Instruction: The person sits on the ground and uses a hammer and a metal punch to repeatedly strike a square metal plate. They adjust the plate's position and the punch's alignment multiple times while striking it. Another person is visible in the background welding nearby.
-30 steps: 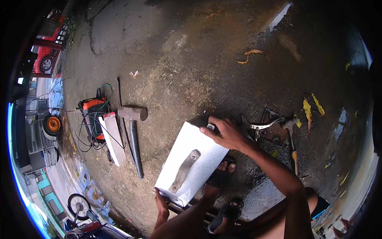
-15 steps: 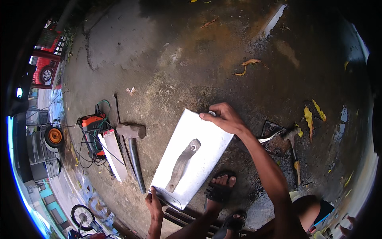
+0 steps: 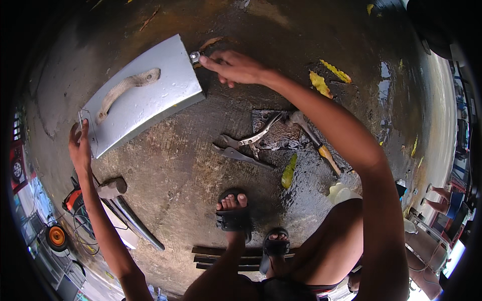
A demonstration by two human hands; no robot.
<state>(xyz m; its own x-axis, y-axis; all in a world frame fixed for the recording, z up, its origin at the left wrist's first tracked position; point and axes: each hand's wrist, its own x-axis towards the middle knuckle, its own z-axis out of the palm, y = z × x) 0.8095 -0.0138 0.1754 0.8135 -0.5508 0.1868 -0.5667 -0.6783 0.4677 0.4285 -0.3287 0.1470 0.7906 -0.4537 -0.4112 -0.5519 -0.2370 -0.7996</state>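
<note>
The wet, stained concrete ground [image 3: 186,170] fills most of the view, and the upper left part of it carries the silver box [image 3: 143,98], set slantwise well ahead of the person's feet, its long top face turned up and beaded with drops; whether it rests fully on the concrete cannot be told. Dark metal bars [image 3: 208,259] lie side by side behind the 2 feet in black sandals [image 3: 233,219]. To the left, a sledgehammer [image 3: 134,217] lies alongside a pale board [image 3: 128,237], with an orange and black machine [image 3: 74,199] and its loose cables just beyond the left forearm. Right of centre, a hammer [image 3: 318,144] with a partly yellow handle has its head at the edge of a square dark plate [image 3: 281,138]. Pliers [image 3: 258,136] with 1 silver arm and 1 dark grey arm reach onto that plate. The left hand [image 3: 80,143] touches the box's near left end, fingers bent; the right hand [image 3: 233,66] is half curled, a fingertip at the far end. Whether either is closed on anything cannot be told. A woven strap [image 3: 120,90] arches over the top face. Yellow leaves [image 3: 320,84] lie right of the right forearm, and a small metal latch [image 3: 195,57] sits at the right fingertip.
</note>
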